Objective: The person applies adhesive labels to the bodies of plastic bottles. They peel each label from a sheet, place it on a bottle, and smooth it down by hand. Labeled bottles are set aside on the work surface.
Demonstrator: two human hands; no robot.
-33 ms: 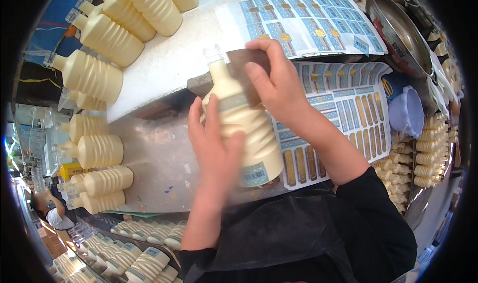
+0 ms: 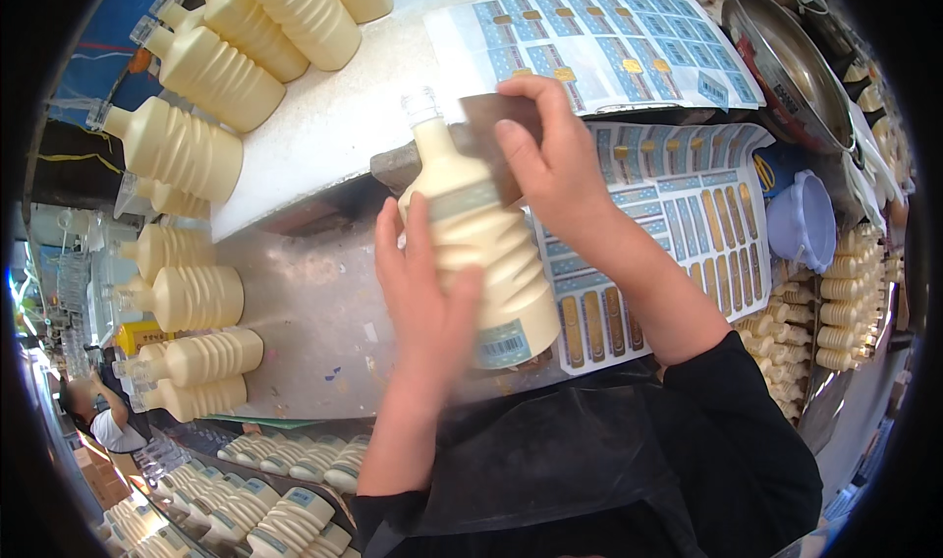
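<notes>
A cream bottle (image 2: 481, 234) with wavy ribbed sides and a clear neck lies on the worktable, its neck pointing away from me. A grey-blue band label crosses its shoulder, and a small barcode label (image 2: 505, 345) sits near its base. My left hand (image 2: 427, 283), a little blurred, grips the bottle's left side with the thumb across its front. Pinched between the thumb and fingers of my right hand (image 2: 550, 160) is a thin brown flat piece (image 2: 491, 131), held over the bottle's right shoulder. I cannot tell whether it touches the bottle.
Label sheets (image 2: 678, 204) lie right of the bottle, with more sheets (image 2: 599, 47) on the raised white board (image 2: 324, 116). Several cream bottles (image 2: 187, 150) line the left side. A lilac bucket (image 2: 801, 222) and a metal pan (image 2: 791, 57) stand at right. Another person (image 2: 113, 425) is far left.
My right hand and the brown piece have shifted slightly to the right, away from the bottle's neck. The bottle and my left hand have hardly moved.
</notes>
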